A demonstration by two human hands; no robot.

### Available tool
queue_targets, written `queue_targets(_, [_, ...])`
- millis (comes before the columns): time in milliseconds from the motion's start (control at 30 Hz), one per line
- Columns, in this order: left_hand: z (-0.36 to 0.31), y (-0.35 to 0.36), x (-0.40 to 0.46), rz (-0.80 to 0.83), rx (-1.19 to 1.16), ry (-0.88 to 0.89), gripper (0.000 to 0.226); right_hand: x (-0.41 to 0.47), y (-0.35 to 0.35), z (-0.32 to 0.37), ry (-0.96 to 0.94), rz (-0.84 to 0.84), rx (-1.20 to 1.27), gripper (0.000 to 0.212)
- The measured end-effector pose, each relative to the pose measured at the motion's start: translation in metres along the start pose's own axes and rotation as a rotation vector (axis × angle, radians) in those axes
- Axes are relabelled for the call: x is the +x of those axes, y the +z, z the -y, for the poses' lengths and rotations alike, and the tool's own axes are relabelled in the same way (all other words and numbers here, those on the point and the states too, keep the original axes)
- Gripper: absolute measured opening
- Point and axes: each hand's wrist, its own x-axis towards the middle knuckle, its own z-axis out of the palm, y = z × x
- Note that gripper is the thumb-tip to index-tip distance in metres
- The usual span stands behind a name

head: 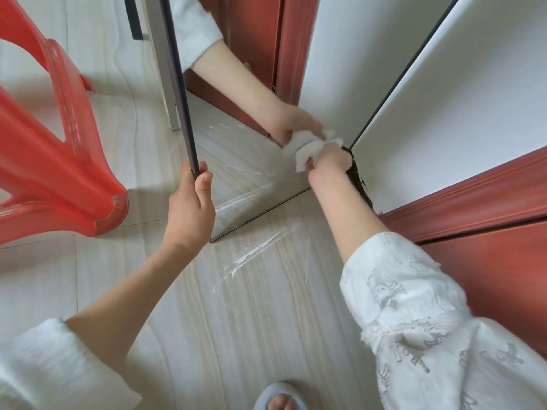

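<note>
Mirror (236, 187) between red stool (59, 173) and wall (444, 99)

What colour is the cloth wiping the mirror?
The cloth is white; the head view shows it best.

Open pale tiled floor (266, 306) lies before the tall black-framed mirror (242, 179) — free room to reach in. A red plastic stool (59, 173) crowds the left. The white wall (458, 113) and red-brown wooden skirting (473, 202) close the right — a tight gap at the mirror's lower right corner.
</note>
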Motion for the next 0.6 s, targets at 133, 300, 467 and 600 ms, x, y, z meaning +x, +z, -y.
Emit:
queue_targets(133, [-0.002,-0.009,0.001,0.102,-0.007,-0.018,0.02,-0.009,0.008,0.061,-0.108,0.025,0.256,0.009])
queue_targets(300, [-0.004,-0.022,0.004,0.171,-0.061,-0.025,0.013,-0.025,0.011,0.058,-0.184,0.085,0.241,0.008])
queue_targets(467, [-0.001,-0.027,0.007,0.203,-0.102,0.021,0.01,-0.009,0.005,-0.006,-0.045,0.027,0.092,0.015])
queue_targets(600, [0.004,-0.023,0.008,0.184,-0.093,0.049,0.012,-0.007,-0.005,-0.071,0.269,0.118,0.04,0.02])
